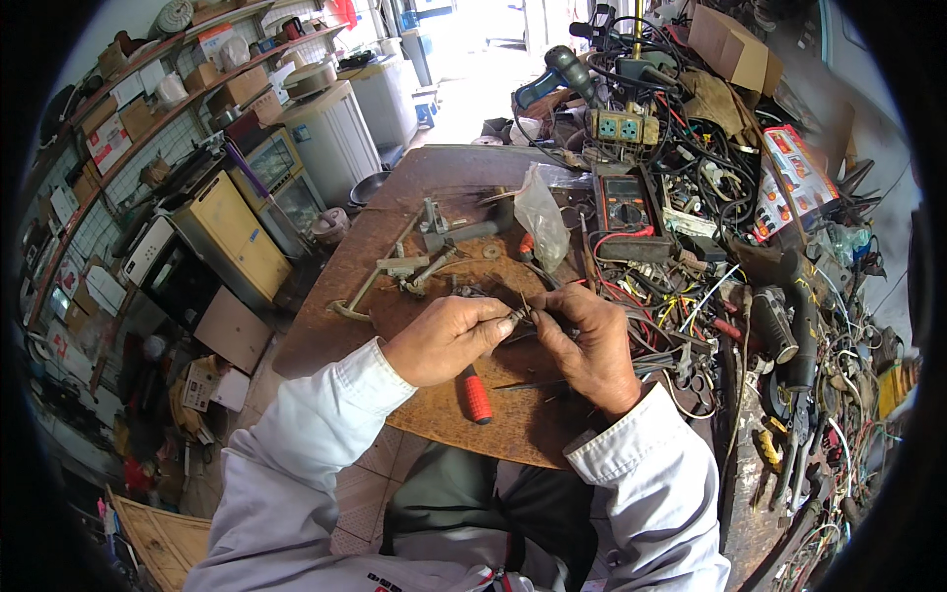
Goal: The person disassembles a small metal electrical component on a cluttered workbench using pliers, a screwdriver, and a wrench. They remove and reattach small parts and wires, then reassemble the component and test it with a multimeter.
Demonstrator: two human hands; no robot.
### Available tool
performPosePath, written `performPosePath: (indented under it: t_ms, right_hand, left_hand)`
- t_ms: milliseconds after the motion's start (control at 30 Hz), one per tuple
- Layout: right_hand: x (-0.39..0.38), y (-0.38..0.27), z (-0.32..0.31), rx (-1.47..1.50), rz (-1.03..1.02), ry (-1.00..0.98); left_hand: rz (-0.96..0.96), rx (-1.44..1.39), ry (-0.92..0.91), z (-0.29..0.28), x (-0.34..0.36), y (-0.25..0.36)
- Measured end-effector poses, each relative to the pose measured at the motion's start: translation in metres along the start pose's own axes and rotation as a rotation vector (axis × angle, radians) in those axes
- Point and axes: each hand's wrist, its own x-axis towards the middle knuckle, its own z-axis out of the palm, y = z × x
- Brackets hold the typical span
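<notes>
Over the middle of the brown workbench (414, 414), my left hand (444, 337) and my right hand (595, 345) meet fingertip to fingertip. Both are closed in a pinch on a small metal part (517, 315) with a thin, pointed end; its exact kind is too small to tell. Below my left hand lies a screwdriver with a red handle (476, 397), its shaft partly hidden. A thin dark rod (528, 386) rests beneath my right hand. Ahead of my fingers are a metal valve-like fitting (431, 268) and a small flat washer (490, 252).
A metal clamp (434, 225), a clear plastic bag (542, 219) and a multimeter (623, 202) stand farther back. Tangled wires and tools pile up along the right, with pliers (797, 444) and a heat gun (567, 74). Loaded shelves (84, 202) line the left wall.
</notes>
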Motion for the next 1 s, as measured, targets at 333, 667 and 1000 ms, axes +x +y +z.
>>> performPosePath:
  t_ms: [333,667,1000]
  right_hand:
    - [-0.002,0.003,0.003,0.132,0.099,0.024]
    - [-0.004,0.006,0.006,0.268,0.312,0.004]
    - [-0.004,-0.007,0.006,0.102,0.159,-0.022]
  left_hand:
    - [0.261,0.607,0.125,-0.005,0.006,0.025]
    - [0.318,0.720,0.154,0.006,0.016,0.014]
    - [0.338,0.489,0.209,0.006,0.014,0.001]
